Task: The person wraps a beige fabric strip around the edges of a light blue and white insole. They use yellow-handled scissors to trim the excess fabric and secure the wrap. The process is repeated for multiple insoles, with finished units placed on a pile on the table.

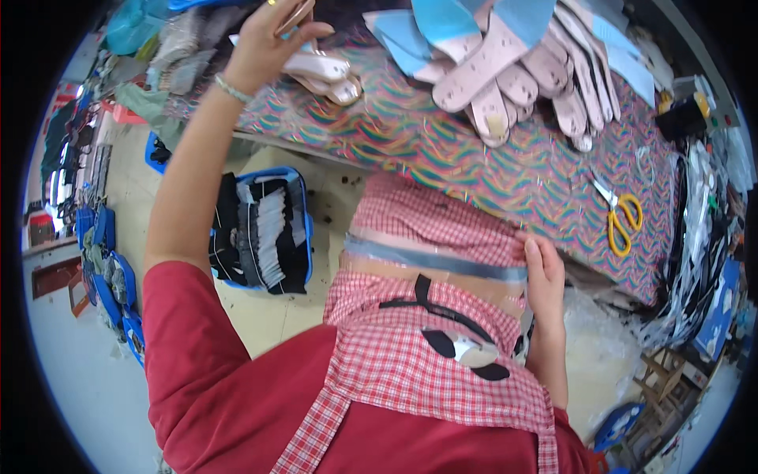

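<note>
My left hand (276,35) is raised over the far left of the table, partly cut off by the upper edge. Its fingers curl round a pale, thin-edged piece whose kind I cannot make out; the thumb sticks out to the right. Just beyond the thumb lie a few pale insoles (328,75). My right hand (545,272) is low by my lap, fingers bent together against the right edge of the red checked apron (442,217). Whether cloth or something else is between them is hidden. A grey band (434,257) crosses the apron near that hand.
A large pile of pale insoles (505,75) with blue parts covers the table's far side. Yellow-handled scissors (620,217) lie at the right of the patterned tabletop (426,150). A blue basket (306,229) of dark and white pieces stands on the floor, left of my lap.
</note>
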`<state>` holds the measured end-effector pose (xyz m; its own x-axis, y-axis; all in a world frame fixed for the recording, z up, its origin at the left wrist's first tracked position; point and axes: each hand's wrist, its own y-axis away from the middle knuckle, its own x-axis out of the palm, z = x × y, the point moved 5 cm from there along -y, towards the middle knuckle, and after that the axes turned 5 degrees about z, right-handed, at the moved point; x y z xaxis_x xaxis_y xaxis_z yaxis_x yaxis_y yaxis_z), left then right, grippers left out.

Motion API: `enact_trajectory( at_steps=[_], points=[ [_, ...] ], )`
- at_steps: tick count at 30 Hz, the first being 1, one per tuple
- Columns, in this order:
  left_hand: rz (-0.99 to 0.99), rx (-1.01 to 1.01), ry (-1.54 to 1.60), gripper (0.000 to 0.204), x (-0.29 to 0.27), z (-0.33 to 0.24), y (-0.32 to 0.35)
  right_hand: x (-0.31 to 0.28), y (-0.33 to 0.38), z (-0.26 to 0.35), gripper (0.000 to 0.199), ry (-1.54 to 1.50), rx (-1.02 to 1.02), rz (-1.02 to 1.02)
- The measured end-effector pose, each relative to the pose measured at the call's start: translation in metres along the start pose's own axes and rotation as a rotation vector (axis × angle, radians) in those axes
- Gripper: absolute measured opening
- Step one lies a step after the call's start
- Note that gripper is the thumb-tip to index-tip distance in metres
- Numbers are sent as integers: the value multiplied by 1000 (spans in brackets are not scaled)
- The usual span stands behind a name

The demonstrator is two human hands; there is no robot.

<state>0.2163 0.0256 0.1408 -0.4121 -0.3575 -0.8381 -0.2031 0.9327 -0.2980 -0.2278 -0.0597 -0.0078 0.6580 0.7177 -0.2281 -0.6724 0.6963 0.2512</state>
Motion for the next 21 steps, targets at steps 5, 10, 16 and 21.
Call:
enact_trajectory(
  at_steps=[5, 10, 16, 21],
  points=[
    [427, -29, -566, 99, 67, 81, 31, 22, -3, 15, 17, 15, -39, 62],
    [-53, 191, -272, 21, 75, 1, 89, 46, -3, 25, 12, 352, -115, 236],
    [549, -1150, 400, 41, 225, 25, 340, 132, -9, 26, 11, 417, -336, 540],
    [-153, -1428, 1542, 37, 292, -7, 430, 237, -10, 31, 14, 475, -586, 809]
  ],
)
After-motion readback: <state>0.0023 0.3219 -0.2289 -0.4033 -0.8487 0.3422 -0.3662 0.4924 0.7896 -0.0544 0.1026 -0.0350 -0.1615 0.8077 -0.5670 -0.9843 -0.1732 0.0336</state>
